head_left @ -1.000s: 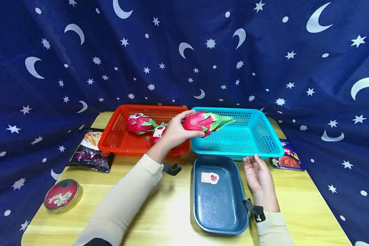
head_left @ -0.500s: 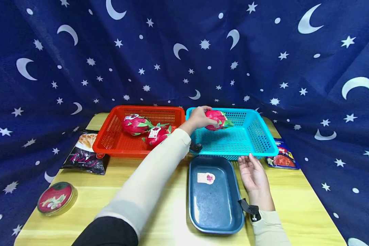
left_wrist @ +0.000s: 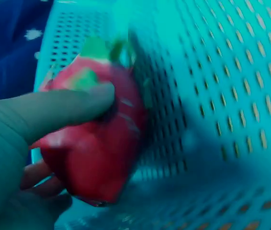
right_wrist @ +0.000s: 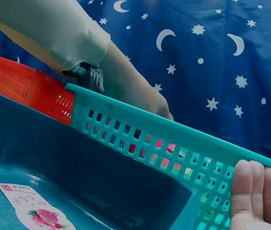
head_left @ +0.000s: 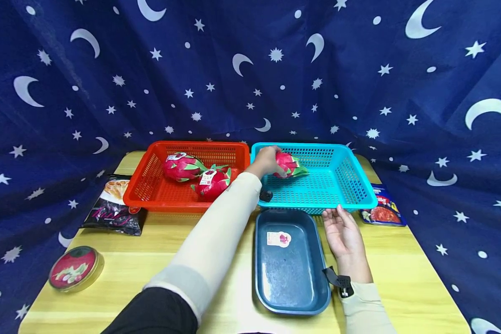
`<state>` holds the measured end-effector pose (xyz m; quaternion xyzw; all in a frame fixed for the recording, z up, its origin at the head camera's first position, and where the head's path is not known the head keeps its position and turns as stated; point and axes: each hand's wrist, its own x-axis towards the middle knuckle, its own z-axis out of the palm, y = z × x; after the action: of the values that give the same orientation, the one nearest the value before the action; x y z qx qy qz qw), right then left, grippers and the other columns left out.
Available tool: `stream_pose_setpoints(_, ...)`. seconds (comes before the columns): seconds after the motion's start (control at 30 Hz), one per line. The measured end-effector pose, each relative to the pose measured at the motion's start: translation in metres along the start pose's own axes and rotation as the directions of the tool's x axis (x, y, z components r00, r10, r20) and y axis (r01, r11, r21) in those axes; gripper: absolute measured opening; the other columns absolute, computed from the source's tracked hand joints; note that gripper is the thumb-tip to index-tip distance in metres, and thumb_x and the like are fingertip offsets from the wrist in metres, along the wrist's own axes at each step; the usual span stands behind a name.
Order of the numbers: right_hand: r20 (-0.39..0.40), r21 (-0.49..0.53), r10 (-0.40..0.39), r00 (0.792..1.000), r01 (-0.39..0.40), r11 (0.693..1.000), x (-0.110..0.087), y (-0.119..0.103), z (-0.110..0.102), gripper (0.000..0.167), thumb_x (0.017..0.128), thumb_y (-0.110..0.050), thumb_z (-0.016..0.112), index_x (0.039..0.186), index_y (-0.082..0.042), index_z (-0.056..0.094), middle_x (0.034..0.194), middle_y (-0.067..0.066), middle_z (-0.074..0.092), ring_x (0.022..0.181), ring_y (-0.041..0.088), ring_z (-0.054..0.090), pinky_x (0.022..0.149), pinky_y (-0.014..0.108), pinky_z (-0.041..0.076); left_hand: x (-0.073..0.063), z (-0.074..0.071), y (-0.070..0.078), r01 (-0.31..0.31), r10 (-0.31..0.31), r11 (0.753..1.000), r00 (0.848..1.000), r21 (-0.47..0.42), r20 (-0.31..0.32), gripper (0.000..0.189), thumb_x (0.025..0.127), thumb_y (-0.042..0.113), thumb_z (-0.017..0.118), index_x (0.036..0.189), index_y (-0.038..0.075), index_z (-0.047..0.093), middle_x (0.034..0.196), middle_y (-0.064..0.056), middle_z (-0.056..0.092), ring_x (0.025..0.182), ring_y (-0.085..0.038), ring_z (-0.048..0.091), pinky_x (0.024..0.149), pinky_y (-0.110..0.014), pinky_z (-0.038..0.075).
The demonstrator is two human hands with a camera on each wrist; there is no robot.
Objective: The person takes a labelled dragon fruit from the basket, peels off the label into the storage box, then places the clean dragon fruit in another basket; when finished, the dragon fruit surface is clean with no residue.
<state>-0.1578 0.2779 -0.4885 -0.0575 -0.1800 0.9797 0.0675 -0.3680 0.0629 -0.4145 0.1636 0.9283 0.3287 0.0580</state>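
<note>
My left hand (head_left: 265, 163) reaches into the left part of the turquoise basket (head_left: 323, 188) and grips a pink dragon fruit (head_left: 289, 166) with green leaf tips. In the left wrist view the thumb lies across the dragon fruit (left_wrist: 92, 153), close over the basket's perforated floor; other fingers are partly hidden beneath it. My right hand (head_left: 345, 236) is palm up at the basket's front rim, its fingers fairly straight. In the right wrist view those fingers (right_wrist: 255, 187) lie against the outer wall. Two more dragon fruits (head_left: 183, 168) sit in the red basket (head_left: 150, 192).
A dark blue tub (head_left: 292, 278) with a dragon fruit sticker (head_left: 279, 239) inside stands before the baskets. On the left lie a black snack bag (head_left: 117, 208) and a round tin (head_left: 75, 269). A blue packet (head_left: 382, 208) lies right of the turquoise basket.
My left hand has carried the dragon fruit rightward from between the baskets and lowered it into the turquoise basket. My right hand has stayed at the front rim.
</note>
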Motion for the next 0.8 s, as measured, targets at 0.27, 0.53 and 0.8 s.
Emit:
stream_pose_setpoints(0.27, -0.007, 0.018, 0.013, 1.0, -0.013, 1.0, -0.002, -0.002, 0.0, 0.013, 0.106, 0.001, 0.059, 0.094, 0.005, 0.062, 0.09, 0.018, 0.067, 0.088, 0.029, 0.067, 0.092, 0.034, 0.056, 0.002, 0.005, 0.007, -0.011, -0.01, 0.95, 0.998, 0.313, 0.065, 0.098, 0.073, 0.016, 0.1, 0.155, 0.006, 0.048, 0.15, -0.017, 0.05, 0.135, -0.035, 0.049, 0.108, -0.037, 0.047)
stream_pose_setpoints(0.53, -0.044, -0.004, 0.005, 0.999, -0.005, 1.0, 0.0, -0.002, 0.001, 0.014, 0.106, -0.001, 0.06, 0.093, 0.004, 0.062, 0.089, 0.017, 0.066, 0.088, 0.028, 0.067, 0.091, 0.033, 0.056, 0.002, -0.006, 0.002, -0.076, 0.056, 0.977, 0.993, 0.197, 0.103, 0.098, 0.071, 0.014, 0.1, 0.154, 0.007, 0.049, 0.147, -0.013, 0.055, 0.134, -0.029, 0.048, 0.105, -0.034, 0.048)
stream_pose_setpoints(0.8, -0.053, -0.011, 0.007, 0.999, -0.008, 1.0, 0.0, -0.002, 0.0, 0.012, 0.105, 0.0, 0.061, 0.094, 0.004, 0.063, 0.09, 0.016, 0.065, 0.088, 0.027, 0.067, 0.091, 0.033, 0.056, -0.015, -0.035, 0.006, -0.161, 0.156, 0.985, 0.984, 0.058, 0.084, 0.086, 0.089, 0.031, 0.088, 0.159, 0.008, 0.043, 0.154, -0.015, 0.048, 0.139, -0.03, 0.045, 0.112, -0.038, 0.041)
